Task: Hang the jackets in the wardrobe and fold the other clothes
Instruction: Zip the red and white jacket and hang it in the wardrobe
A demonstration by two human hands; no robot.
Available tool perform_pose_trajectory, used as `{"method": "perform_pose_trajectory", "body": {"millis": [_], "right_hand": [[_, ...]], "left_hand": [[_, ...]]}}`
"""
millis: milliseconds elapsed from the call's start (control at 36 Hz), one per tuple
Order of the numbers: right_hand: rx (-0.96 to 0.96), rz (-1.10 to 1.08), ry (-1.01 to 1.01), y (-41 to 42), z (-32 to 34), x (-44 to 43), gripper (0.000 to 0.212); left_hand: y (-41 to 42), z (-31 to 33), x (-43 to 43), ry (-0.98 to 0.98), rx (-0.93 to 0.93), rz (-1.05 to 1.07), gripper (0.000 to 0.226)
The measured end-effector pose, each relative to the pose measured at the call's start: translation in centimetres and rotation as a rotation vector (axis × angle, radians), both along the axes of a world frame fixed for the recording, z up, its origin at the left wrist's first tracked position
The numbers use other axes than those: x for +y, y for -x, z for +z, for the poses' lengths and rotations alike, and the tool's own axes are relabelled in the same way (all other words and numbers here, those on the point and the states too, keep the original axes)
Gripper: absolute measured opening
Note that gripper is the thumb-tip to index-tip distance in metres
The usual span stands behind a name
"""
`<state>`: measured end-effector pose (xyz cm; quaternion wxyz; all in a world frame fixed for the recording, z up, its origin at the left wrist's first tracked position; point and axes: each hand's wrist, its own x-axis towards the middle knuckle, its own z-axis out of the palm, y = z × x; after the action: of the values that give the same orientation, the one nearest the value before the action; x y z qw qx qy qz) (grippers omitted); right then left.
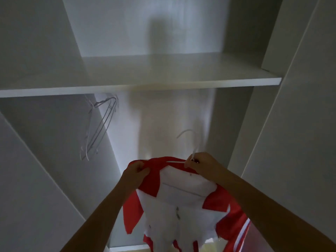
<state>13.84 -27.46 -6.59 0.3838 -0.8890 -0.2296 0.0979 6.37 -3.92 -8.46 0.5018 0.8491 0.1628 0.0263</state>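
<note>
A red and white jacket [181, 200] hangs on a white hanger [193, 142] held up inside the open wardrobe. My left hand [135, 172] grips the red shoulder of the jacket at its left end. My right hand [201, 161] pinches the hanger's neck just below the hook, at the jacket's collar. The hook points up and left, below the shelf and touching nothing. The rail itself is hidden behind the shelf edge.
A white shelf [141, 86] runs across the wardrobe above the hands. A few bare wire hangers [99, 128] hang under it at the left. White side panels and an open door [300, 115] close in both sides.
</note>
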Motion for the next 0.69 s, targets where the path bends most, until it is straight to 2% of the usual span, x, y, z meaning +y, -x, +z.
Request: {"method": "perform_pose_trajectory", "body": {"millis": [56, 139, 194, 278, 361, 556, 694], "right_hand": [[-0.006, -0.006, 0.003, -0.7, 0.3, 0.2, 0.026], [-0.026, -0.033, -0.030, -2.2, 0.8, 0.4, 0.025], [-0.041, -0.059, -0.052, -3.5, 1.5, 0.4, 0.024], [-0.043, -0.087, -0.072, -5.5, 2.2, 0.4, 0.025], [-0.041, -0.160, -0.088, -7.4, 2.0, -0.3, 0.028], [-0.152, -0.251, 0.082, -11.1, -0.9, -2.6, 0.042], [-0.285, -0.276, 0.161, -14.9, -1.3, -2.7, 0.044]], "left_hand": [[-1.9, -0.2, 0.6, -0.221, -0.114, -0.065, 0.021], [-5.0, -0.7, 0.8, -0.523, -0.254, -0.325, 0.046], [-7.2, -0.8, 0.2, -0.672, -0.301, -0.402, 0.039], [-10.4, -0.3, -0.4, -0.626, -0.437, -0.368, 0.023], [-13.2, -0.5, -0.8, -0.609, -0.466, -0.384, 0.022], [-18.7, -1.9, -2.4, -0.936, -0.442, -0.461, 0.029], [-23.2, -2.2, -2.8, -0.975, -0.373, -0.478, 0.028]]}}
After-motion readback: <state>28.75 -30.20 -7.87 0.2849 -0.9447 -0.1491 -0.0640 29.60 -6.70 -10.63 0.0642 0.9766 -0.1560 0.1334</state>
